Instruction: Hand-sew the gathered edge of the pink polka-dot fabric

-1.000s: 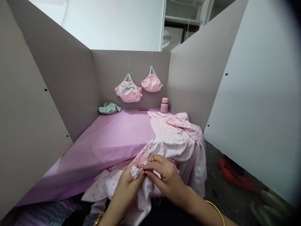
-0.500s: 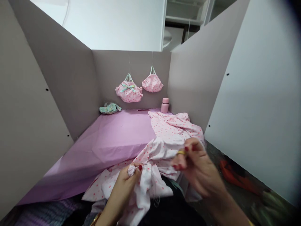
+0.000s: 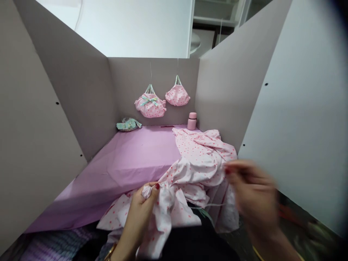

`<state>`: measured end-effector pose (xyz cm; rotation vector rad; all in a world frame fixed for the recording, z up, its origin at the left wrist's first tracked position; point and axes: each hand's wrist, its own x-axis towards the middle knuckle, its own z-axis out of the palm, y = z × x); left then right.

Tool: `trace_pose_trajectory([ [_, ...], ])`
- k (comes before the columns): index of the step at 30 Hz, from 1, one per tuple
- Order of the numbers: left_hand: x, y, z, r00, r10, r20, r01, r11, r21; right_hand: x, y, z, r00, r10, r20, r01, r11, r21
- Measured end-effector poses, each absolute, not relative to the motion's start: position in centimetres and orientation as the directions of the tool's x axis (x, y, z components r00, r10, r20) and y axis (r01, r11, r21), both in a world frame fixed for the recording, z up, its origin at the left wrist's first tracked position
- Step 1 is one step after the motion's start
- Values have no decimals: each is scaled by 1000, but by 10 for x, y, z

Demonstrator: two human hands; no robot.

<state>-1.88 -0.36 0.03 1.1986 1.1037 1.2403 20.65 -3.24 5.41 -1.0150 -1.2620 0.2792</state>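
My left hand [image 3: 140, 214] is shut on a gathered bunch of white cloth with pink dots [image 3: 163, 206], low in the view. The cloth spreads over the front right of a lilac-covered surface [image 3: 130, 159]. My right hand [image 3: 254, 192] is blurred with motion, out to the right of the cloth, its fingertips near the cloth's edge. A thin thread [image 3: 214, 204] seems to run from the bunch towards that hand. Whether its fingers pinch anything is hidden by the blur.
Grey-white board walls [image 3: 62, 108] enclose the surface on three sides. Two pink dotted pouches [image 3: 150, 106] [image 3: 177, 96] hang on strings at the back. A pink flask [image 3: 191, 121] and a small teal-wrapped bundle [image 3: 128, 124] stand behind. Dark floor lies right.
My right hand has left the gathered cloth and moved outward to the right, now blurred. My left hand keeps its hold on the bunch, which has shifted slightly up and left.
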Motion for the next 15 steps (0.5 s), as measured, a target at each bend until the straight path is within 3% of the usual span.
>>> trace_pose_trajectory([
  [2,-18,-7,5,46,998,48,-38,-46,998,180,-15,39,53,818,573,379,515,-769],
  [5,-16,-9,9,74,996,59,-3,-58,998,154,-1,22,-146,855,498,411,511,-755],
  [11,-16,-8,7,119,984,135,-13,-134,991,140,-5,18,-310,745,590,420,664,-618],
  [15,-16,-10,7,97,987,125,8,-127,992,149,-9,24,-173,801,573,288,598,-748],
])
